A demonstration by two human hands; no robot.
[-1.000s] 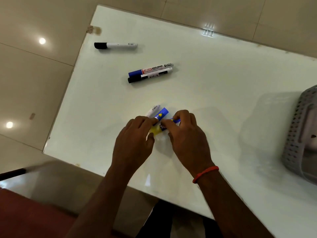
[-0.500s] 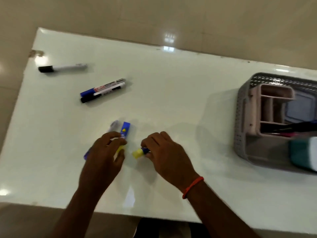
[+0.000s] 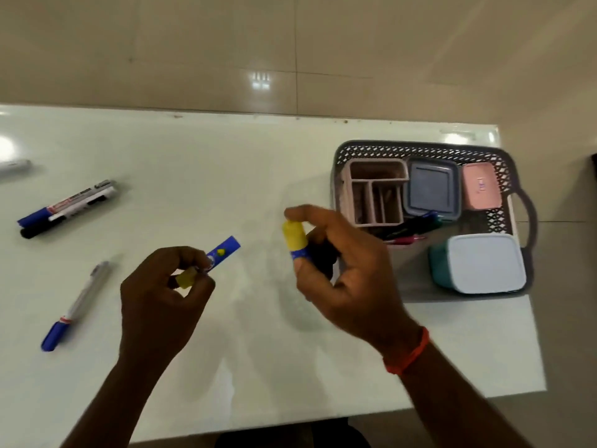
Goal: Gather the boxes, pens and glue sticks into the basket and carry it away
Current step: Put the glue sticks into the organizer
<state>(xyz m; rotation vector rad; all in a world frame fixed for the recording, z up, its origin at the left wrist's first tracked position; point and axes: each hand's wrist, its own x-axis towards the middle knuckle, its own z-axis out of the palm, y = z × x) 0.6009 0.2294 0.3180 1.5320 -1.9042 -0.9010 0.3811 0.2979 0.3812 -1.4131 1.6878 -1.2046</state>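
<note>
My left hand (image 3: 161, 295) grips a blue glue stick with a yellow cap (image 3: 221, 253), raised just above the white table (image 3: 226, 163). My right hand (image 3: 342, 270) pinches a second glue stick (image 3: 293, 238), yellow cap up, a little left of the grey basket (image 3: 420, 148). The basket at the right end of the table holds a pink organiser (image 3: 374, 195), a grey-blue box (image 3: 431, 189), a pink box (image 3: 481, 185), a teal box with a white lid (image 3: 481, 266) and several pens (image 3: 410, 229). Marker pens lie on the left: a blue and black pair (image 3: 68, 206), a blue-capped one (image 3: 76, 307).
Another marker (image 3: 14, 166) shows at the far left edge. The table's right edge runs just past the basket's handle (image 3: 529, 218). Tiled floor surrounds the table.
My view has swung right, bringing the whole basket into sight. Both hands have lifted off the table, each with a glue stick, and my right hand has moved toward the basket.
</note>
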